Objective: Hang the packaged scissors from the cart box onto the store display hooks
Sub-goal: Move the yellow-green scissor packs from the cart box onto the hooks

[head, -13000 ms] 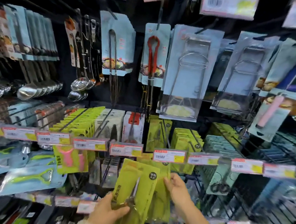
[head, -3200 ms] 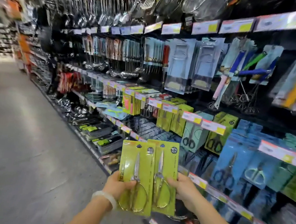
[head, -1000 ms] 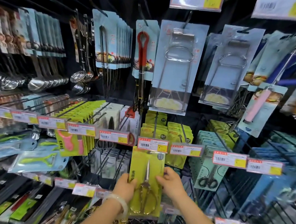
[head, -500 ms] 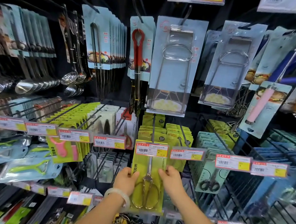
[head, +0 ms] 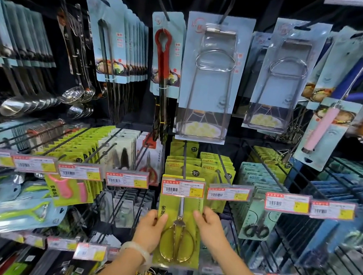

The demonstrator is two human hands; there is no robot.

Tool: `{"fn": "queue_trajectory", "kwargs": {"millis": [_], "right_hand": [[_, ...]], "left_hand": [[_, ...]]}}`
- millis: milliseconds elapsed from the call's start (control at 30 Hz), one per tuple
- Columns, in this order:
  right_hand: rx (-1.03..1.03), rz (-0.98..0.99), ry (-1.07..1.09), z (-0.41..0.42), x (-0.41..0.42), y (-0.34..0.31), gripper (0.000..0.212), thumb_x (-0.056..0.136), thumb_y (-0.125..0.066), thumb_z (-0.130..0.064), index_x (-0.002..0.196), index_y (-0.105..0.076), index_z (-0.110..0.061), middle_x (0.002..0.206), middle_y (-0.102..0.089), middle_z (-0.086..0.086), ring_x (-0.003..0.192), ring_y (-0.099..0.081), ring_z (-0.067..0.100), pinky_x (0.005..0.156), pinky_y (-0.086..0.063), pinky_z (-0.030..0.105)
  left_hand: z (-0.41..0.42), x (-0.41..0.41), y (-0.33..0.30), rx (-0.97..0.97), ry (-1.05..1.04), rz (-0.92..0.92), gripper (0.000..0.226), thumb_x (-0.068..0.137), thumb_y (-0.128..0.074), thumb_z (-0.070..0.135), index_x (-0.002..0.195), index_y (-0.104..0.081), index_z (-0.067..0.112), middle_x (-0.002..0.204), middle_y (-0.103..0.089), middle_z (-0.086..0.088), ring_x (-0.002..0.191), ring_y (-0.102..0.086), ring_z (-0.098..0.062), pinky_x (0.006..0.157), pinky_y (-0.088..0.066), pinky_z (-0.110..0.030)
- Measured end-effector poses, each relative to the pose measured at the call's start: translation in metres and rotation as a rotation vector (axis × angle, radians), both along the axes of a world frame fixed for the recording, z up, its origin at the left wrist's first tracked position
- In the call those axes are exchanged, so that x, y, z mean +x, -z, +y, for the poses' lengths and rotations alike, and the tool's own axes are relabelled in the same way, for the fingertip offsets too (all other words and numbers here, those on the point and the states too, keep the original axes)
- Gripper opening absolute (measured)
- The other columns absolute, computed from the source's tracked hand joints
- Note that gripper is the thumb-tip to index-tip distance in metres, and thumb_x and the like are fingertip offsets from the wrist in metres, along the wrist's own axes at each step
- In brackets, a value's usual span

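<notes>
Both hands, left hand (head: 152, 229) and right hand (head: 210, 225), are held against the side edges of a yellow-green scissors pack (head: 179, 228); its top is hidden behind the price tag (head: 182, 188) on the hook (head: 184, 158). Hanging seems nearly done; release remains.

Top row: red tongs (head: 162, 57), 2 wire plate lifters in blue packs (head: 214, 75), ladles (head: 51, 101) at left. Pink peeler (head: 71, 191) & green peeler (head: 20, 213) lower left.
</notes>
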State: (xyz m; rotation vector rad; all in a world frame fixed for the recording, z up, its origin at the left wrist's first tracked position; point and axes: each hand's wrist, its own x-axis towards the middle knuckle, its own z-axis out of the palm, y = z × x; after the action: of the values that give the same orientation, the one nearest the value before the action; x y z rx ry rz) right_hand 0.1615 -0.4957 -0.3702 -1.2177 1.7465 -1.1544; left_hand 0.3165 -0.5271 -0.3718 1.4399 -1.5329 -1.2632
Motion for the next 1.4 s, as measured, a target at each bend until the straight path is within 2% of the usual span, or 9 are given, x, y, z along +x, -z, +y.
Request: {"fn": "queue_trajectory", "kwargs": {"millis": [233,333,433,567,733,900,1167,1267,1400], "right_hand": [[-0.033,0.026,0.025,0.001,0.002,0.006,0.013,0.097,-0.046,-0.022,0.092,-0.054,-0.013,0.083,-0.06,0.007,0.07,-0.05,0.011,0.068,-0.041,0.026],[-0.02,0.031,0.018,-0.002,-0.002,0.008,0.014,0.097,-0.045,-0.022,0.091,-0.053,-0.012,0.078,-0.055,0.003,0.068,-0.048,0.01,0.067,-0.039,0.026],[-0.018,0.043,0.005,-0.006,-0.003,0.007,0.012,0.097,-0.046,-0.02,0.095,-0.056,-0.015,0.082,-0.058,0.0,0.07,-0.05,0.008,0.065,-0.04,0.018],[-0.076,0.092,0.032,-0.004,0.002,0.001,0.03,0.098,-0.045,-0.02,0.068,-0.038,-0.021,0.059,-0.035,-0.006,0.053,-0.034,0.006,0.049,-0.033,0.013],[-0.066,0.037,0.058,-0.01,0.002,0.001,0.026,0.098,-0.044,-0.023,0.072,-0.046,-0.02,0.062,-0.042,-0.004,0.056,-0.04,0.008,0.05,-0.032,0.015],[0.034,0.103,0.07,-0.023,-0.003,0.006,0.029,0.099,-0.04,-0.032,0.081,-0.048,-0.011,0.062,-0.045,0.0,0.056,-0.044,0.012,0.059,-0.035,0.028],[0.2,0.195,0.056,-0.035,-0.007,0.008,0.048,0.099,-0.031,-0.042,0.115,-0.053,-0.002,0.11,-0.058,0.016,0.088,-0.048,0.021,0.077,-0.036,0.029],[0.245,0.173,0.057,-0.038,-0.008,0.003,0.044,0.101,-0.028,-0.038,0.122,-0.049,-0.006,0.11,-0.056,0.014,0.09,-0.049,0.022,0.075,-0.037,0.028],[0.236,0.162,0.086,-0.032,-0.011,0.001,0.042,0.101,-0.03,-0.037,0.134,-0.039,-0.013,0.133,-0.054,0.01,0.113,-0.054,0.028,0.075,-0.036,0.024]], "left_hand": [[0.004,-0.007,0.007,-0.025,-0.065,0.054,0.027,0.096,-0.049,0.02,0.07,-0.044,0.017,0.06,-0.046,0.003,0.055,-0.044,-0.009,0.05,-0.039,-0.017],[0.005,-0.011,0.015,0.012,-0.083,0.052,0.021,0.097,-0.047,0.025,0.09,-0.054,0.007,0.078,-0.058,-0.007,0.071,-0.055,-0.019,0.08,-0.05,-0.041],[0.005,-0.014,0.013,0.064,-0.094,0.059,0.025,0.098,-0.043,0.03,0.103,-0.052,0.007,0.093,-0.059,-0.008,0.091,-0.057,-0.024,0.092,-0.047,-0.04],[0.003,-0.015,0.011,0.041,-0.13,0.07,0.017,0.1,-0.04,0.03,0.091,-0.043,0.015,0.09,-0.05,-0.001,0.093,-0.044,-0.017,0.08,-0.03,-0.027],[-0.002,-0.02,0.006,0.03,-0.133,0.054,0.023,0.1,-0.04,0.031,0.078,-0.04,0.025,0.079,-0.044,0.01,0.081,-0.045,-0.012,0.079,-0.027,-0.024],[-0.019,-0.019,0.011,0.066,-0.162,-0.054,0.031,0.098,-0.042,0.037,0.09,-0.052,0.009,0.093,-0.056,-0.011,0.088,-0.052,-0.025,0.083,-0.041,-0.034],[-0.04,-0.022,0.01,0.129,-0.072,-0.245,0.047,0.1,-0.034,0.039,0.128,-0.047,0.003,0.123,-0.055,-0.017,0.114,-0.053,-0.03,0.099,-0.038,-0.031],[-0.046,-0.024,0.008,0.131,-0.067,-0.243,0.041,0.1,-0.032,0.04,0.119,-0.048,0.007,0.108,-0.056,-0.014,0.092,-0.049,-0.025,0.086,-0.04,-0.027],[-0.057,-0.024,0.019,0.147,-0.113,-0.183,0.05,0.097,-0.041,0.038,0.138,-0.034,0.01,0.127,-0.056,-0.016,0.104,-0.056,-0.029,0.086,-0.042,-0.031]]}}
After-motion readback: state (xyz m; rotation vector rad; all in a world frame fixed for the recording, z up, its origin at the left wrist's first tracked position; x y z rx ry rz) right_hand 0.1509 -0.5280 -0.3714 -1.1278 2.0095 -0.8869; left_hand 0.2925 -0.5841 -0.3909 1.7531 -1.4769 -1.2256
